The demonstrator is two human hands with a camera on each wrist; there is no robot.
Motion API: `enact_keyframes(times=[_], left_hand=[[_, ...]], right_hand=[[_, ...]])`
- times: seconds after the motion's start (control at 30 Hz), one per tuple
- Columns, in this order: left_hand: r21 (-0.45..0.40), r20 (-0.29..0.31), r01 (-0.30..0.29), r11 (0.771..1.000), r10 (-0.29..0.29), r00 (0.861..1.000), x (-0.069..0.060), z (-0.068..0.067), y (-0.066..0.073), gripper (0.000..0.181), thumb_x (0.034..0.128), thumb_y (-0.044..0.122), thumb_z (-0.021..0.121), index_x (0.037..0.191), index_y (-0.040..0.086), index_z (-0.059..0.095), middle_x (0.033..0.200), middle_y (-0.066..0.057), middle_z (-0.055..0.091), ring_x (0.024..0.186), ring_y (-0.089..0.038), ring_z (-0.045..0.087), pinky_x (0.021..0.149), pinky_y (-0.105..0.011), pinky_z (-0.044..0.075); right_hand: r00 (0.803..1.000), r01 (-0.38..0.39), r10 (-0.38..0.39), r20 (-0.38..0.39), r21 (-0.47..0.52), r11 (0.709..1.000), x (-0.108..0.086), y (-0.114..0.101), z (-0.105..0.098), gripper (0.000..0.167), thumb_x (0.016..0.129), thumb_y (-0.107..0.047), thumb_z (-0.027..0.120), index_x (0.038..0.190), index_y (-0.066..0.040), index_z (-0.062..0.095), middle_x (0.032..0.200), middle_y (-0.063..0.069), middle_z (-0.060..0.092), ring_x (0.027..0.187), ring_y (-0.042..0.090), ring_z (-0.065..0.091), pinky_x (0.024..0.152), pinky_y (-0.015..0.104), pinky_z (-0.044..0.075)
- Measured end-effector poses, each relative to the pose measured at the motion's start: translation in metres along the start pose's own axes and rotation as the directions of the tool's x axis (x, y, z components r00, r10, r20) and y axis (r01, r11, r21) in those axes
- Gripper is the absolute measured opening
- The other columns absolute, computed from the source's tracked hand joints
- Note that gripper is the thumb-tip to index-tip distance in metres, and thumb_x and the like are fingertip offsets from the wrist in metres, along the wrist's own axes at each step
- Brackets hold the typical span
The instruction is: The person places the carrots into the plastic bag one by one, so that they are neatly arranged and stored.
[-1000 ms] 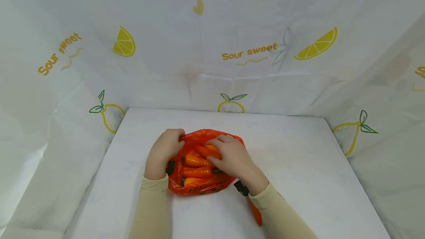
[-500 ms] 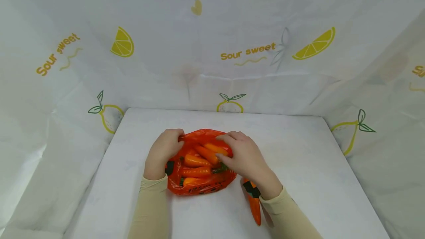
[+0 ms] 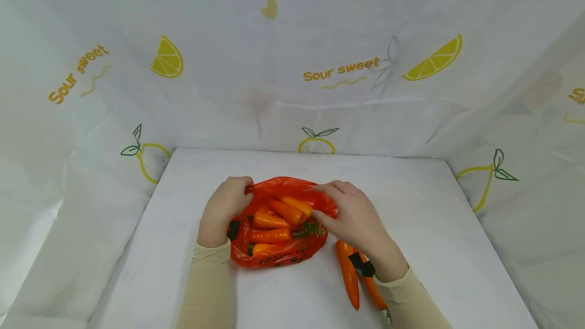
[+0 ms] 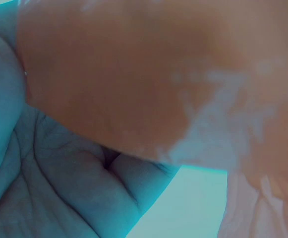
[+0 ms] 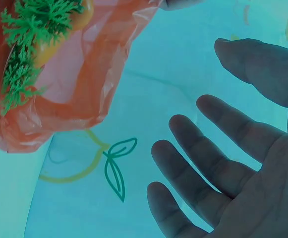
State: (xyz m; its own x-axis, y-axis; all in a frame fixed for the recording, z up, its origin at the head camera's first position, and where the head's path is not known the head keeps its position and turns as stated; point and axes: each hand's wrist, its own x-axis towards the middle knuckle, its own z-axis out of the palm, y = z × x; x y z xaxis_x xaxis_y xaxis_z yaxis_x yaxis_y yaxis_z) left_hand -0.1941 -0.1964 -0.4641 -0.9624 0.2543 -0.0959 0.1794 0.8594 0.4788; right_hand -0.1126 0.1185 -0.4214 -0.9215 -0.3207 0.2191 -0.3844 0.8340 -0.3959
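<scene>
A red plastic bag (image 3: pixel 292 185) lies with its mouth spread, holding several orange carrots (image 3: pixel 270 236) with green leafy tops. My left hand (image 3: pixel 223 209) pinches the bag's rim at its left side. In the left wrist view, the bag's film (image 4: pixel 114 84) covers much of that hand (image 4: pixel 64 183). My right hand (image 3: pixel 352 217) hovers at the bag's right edge, its fingers apart. From the right wrist view, the hand (image 5: pixel 233 163) holds nothing and stands away from the bag (image 5: pixel 116 59), where green carrot leaves (image 5: pixel 39 22) show.
Two more carrots lie on the white table (image 3: pixel 283 298) below my right wrist: one carrot (image 3: pixel 348 278) in plain sight, another carrot (image 3: pixel 374 291) partly under the wrist strap. A white cloth (image 3: pixel 219 90) printed with lemons rises behind the table and at both sides.
My right hand has drawn back to the right from over the carrots in the bag, uncovering leaves there and a second carrot on the table. The left hand keeps its place.
</scene>
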Motion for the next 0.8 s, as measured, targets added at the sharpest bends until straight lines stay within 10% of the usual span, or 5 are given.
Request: enact_keyframes(times=[0.8], left_hand=[[0.006,0.014,-0.006,1.000,0.006,1.000,-0.001,0.000,0.001,0.011,0.1054,0.010,0.069,0.112,0.008,0.077,0.097,-0.005,0.074,0.084,-0.024,0.062,0.082,-0.041,0.057]], right_hand=[[0.988,-0.155,0.155,-0.012,0.000,0.988,-0.059,0.037,0.001,0.052,0.094,-0.037,0.091,0.139,-0.016,0.076,0.138,0.007,0.075,0.127,0.034,0.068,0.104,0.061,0.060]])
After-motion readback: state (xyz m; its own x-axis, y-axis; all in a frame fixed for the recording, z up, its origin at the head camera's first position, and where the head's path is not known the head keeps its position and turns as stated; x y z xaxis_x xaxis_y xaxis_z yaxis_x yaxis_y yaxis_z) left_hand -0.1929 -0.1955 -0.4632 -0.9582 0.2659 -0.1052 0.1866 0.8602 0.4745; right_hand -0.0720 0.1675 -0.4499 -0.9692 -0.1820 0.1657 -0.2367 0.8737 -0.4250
